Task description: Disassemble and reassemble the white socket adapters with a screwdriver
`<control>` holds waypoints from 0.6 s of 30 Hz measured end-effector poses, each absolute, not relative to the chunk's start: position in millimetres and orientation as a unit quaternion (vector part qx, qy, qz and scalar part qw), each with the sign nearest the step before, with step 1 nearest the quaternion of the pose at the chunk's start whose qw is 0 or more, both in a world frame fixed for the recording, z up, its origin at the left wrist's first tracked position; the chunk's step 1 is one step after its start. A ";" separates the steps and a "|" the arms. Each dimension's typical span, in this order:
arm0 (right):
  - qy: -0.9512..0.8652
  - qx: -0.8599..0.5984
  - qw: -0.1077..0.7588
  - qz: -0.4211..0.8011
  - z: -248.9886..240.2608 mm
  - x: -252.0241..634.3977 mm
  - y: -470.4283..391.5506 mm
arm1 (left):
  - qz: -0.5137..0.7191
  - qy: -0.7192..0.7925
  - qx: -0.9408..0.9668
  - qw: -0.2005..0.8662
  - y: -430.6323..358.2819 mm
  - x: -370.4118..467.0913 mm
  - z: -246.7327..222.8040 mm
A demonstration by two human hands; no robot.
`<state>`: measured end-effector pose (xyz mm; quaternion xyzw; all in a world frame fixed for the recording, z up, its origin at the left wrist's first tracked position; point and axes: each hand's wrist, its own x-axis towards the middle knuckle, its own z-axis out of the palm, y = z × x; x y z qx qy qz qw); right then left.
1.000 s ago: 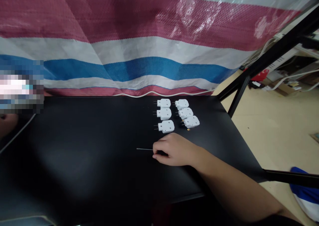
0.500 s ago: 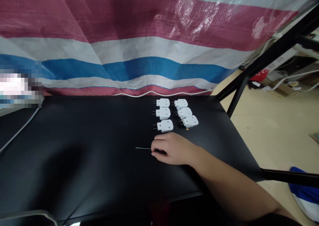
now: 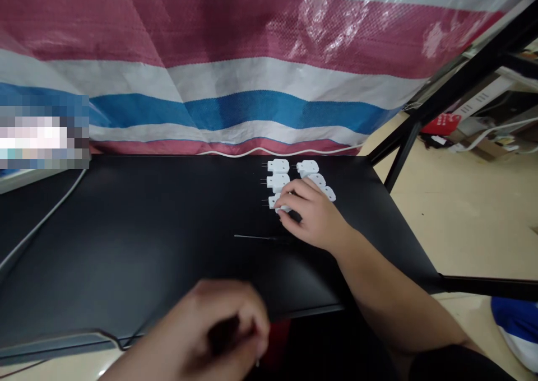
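Observation:
Six or so, in two columns, several white plug-like blocks (image 3: 278, 182) with thin metal pins lie on the black table. My right hand (image 3: 313, 213) is over the nearest block of the left column, its thumb and fingers closed round the white plug (image 3: 272, 202). Its palm hides part of the right column. Just below this hand lies a thin screwdriver (image 3: 254, 236), metal shaft to the left, its dark handle hard to see against the table. Low in the view, my left hand (image 3: 227, 325) is curled and blurred, fingertips together; a tiny glint shows below them.
A striped plastic sheet (image 3: 252, 106) hangs behind the black table (image 3: 147, 230). A white cable (image 3: 235, 154) runs along the back edge. At the left stands a pixelated device (image 3: 42, 140) with a cable. Black frame bars (image 3: 397, 168) border the right side.
My right hand has let go of the screwdriver, leaving it on the table, and has moved up to the nearest left white plug. My left hand has come into view from below.

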<state>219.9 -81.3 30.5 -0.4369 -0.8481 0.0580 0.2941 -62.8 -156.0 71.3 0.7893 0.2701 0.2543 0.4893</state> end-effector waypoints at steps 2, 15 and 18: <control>-0.842 -0.456 0.285 0.039 28.8 223.0 -79.3 | 0.329 0.286 0.781 0.448 -121.8 -33.4 73.9; -0.825 -0.523 0.196 0.087 22.0 221.2 -78.7 | 0.490 0.308 0.761 0.293 -16.8 -12.5 -8.5; -0.820 -0.528 0.202 0.086 18.7 222.3 -77.9 | 0.465 0.276 0.779 0.318 -20.8 -10.3 0.6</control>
